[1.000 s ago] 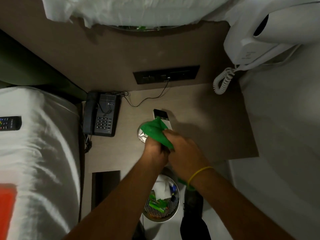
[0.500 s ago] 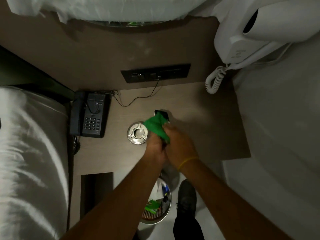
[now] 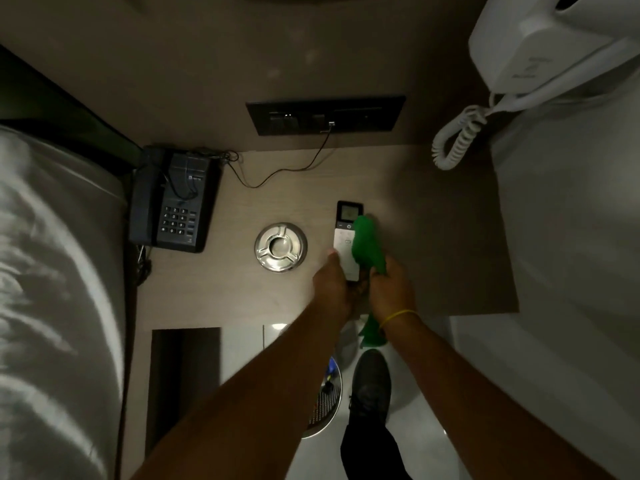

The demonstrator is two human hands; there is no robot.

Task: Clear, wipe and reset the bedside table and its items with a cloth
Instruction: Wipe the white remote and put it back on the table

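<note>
A white remote control with a dark display (image 3: 347,233) is held just over the wooden bedside table (image 3: 214,292), its lower end gripped by my left hand (image 3: 334,289). My right hand (image 3: 391,289) holds a green cloth (image 3: 367,245) bunched against the remote's right side; the cloth's tail hangs below my wrist. A round metal ashtray (image 3: 280,246) sits on the table just left of the remote. A dark desk telephone (image 3: 175,202) stands at the table's back left corner.
A thin cable (image 3: 277,176) runs from the wall socket panel (image 3: 325,114) to the telephone. A white wall phone with a coiled cord (image 3: 453,140) hangs at upper right. A bed (image 3: 52,289) lies to the left, a waste bin (image 3: 327,396) and my shoe (image 3: 370,386) below.
The cloth has slid off the remote's face to its right side, so the display and white body now show. The view has shifted closer and to the right.
</note>
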